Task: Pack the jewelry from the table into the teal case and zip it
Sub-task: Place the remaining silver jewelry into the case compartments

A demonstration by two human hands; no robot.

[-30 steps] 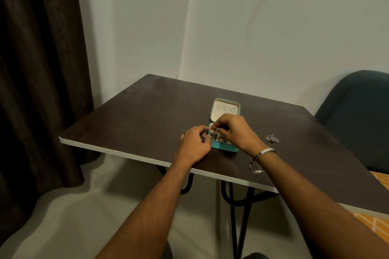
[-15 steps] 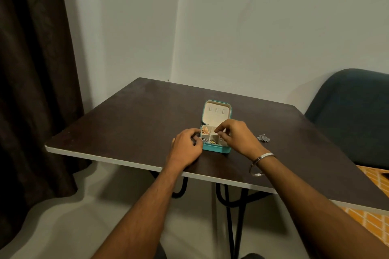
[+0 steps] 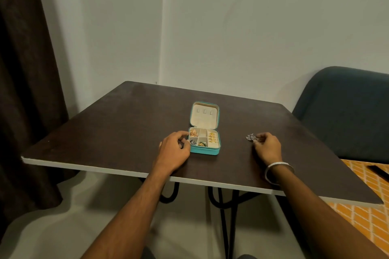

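Note:
The teal case (image 3: pixel 205 150) lies open on the dark table (image 3: pixel 126 124), its cream lid (image 3: pixel 204 115) standing up behind. Its compartments hold rose-gold, gold, green and silver pieces. My left hand (image 3: pixel 173 151) rests against the case's left side, fingers curled at its edge. My right hand (image 3: pixel 267 147) is on the table to the right of the case, fingertips curled and touching a small silver jewelry piece (image 3: pixel 250 137) that lies on the table. Whether the piece is pinched is unclear.
A dark green chair (image 3: pixel 345 111) stands at the table's right. An orange patterned surface (image 3: pixel 366 212) with a dark object (image 3: pixel 379 171) lies below the right edge. A dark curtain (image 3: pixel 23 90) hangs at the left. I wear a silver bangle (image 3: pixel 277 169) on my right wrist.
My right hand left the case and moved right across the table to the silver piece. My left hand stayed by the case's left side. The camera view shifted slightly.

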